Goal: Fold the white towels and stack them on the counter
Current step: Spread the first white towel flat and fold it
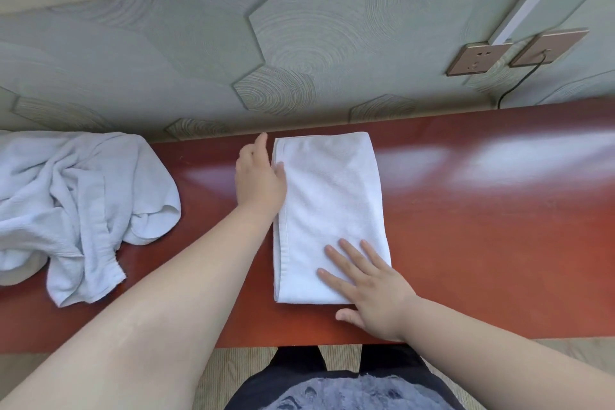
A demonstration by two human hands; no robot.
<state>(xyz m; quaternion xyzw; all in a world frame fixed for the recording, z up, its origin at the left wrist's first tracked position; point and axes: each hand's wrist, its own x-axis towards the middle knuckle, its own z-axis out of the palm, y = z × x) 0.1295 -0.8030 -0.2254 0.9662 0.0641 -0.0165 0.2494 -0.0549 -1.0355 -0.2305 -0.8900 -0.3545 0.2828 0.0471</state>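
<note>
A crumpled towel heap (76, 210) is lying at the left of the red desk (482, 226) as the left hand (259, 183) is resting straight-fingered against the folded white towel (329, 203) mid-desk, the right hand (372, 289), fingers spread, pressing flat on its near corner.

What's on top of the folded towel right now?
The right hand lies flat on the near corner of the folded towel; the left hand touches its left edge, thumb on top. Cloth beneath them is covered.
</note>
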